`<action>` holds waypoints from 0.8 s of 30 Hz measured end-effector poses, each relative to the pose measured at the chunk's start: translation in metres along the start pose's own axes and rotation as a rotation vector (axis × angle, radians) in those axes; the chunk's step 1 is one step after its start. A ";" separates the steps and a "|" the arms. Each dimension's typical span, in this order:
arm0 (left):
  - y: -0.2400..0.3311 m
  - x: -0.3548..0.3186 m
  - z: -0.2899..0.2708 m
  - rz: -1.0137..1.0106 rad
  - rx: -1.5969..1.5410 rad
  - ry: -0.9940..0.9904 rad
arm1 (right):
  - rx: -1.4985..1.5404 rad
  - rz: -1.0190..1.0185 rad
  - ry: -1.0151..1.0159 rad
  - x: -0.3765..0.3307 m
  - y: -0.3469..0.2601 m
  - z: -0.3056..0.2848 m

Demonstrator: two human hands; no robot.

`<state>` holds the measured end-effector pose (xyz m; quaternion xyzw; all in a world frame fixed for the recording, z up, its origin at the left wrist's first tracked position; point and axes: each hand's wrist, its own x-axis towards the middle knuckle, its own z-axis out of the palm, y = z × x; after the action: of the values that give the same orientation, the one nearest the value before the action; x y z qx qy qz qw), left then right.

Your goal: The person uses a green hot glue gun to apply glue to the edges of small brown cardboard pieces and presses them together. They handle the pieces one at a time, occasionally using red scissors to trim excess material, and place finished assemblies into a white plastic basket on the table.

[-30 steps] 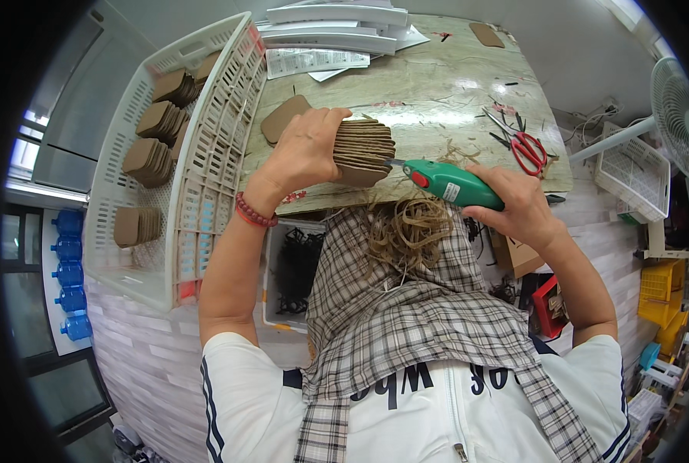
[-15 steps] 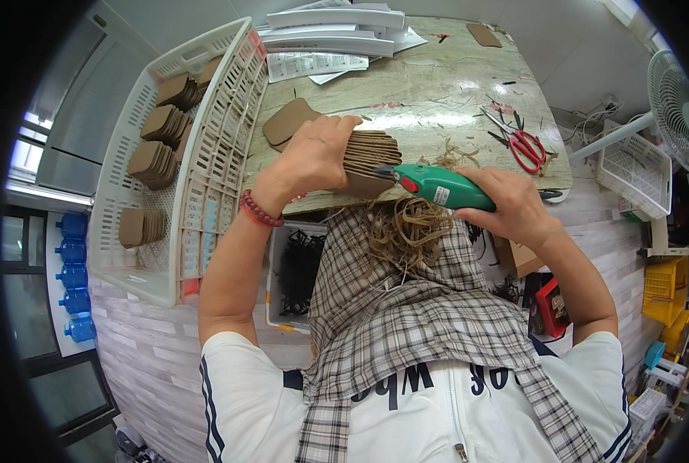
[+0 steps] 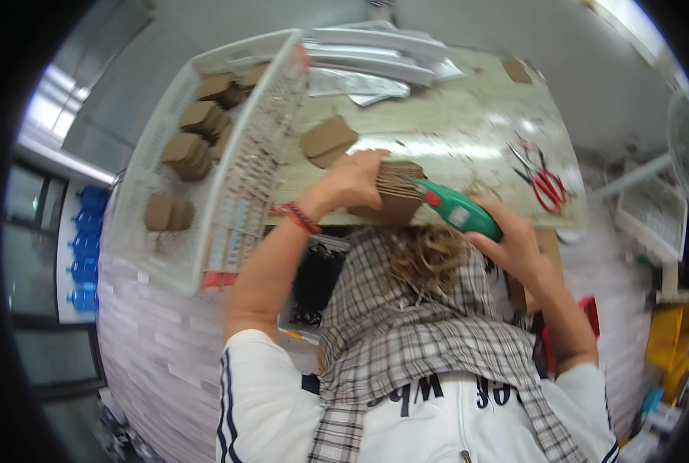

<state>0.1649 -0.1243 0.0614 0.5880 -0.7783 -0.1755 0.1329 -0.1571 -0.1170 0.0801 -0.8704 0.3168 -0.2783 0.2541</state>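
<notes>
My left hand (image 3: 352, 181) clamps the stack of brown cardboard pieces (image 3: 394, 193) at the near edge of the table (image 3: 468, 131), and my right hand (image 3: 514, 247) is closed around the green tool (image 3: 456, 210), its tip at the stack's side. Open tabletop lies beyond, up to the red scissors (image 3: 543, 185); the white basket (image 3: 236, 208) crowds the left. The stack looks flat-layered and tan. Since a moment ago, it has dropped nearer the edge.
</notes>
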 end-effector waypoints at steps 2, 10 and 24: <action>-0.022 -0.001 0.005 -0.075 -0.160 0.068 | 0.079 0.102 0.058 -0.008 -0.001 0.001; 0.016 -0.066 -0.070 -0.290 -1.631 0.304 | 0.031 0.459 0.121 -0.039 0.005 -0.011; -0.148 -0.111 -0.222 -0.579 -1.882 1.173 | 0.038 0.651 0.188 -0.053 0.022 -0.003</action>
<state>0.4161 -0.0802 0.1984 0.4039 0.0081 -0.4111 0.8172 -0.2020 -0.0953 0.0515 -0.6891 0.5951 -0.2675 0.3154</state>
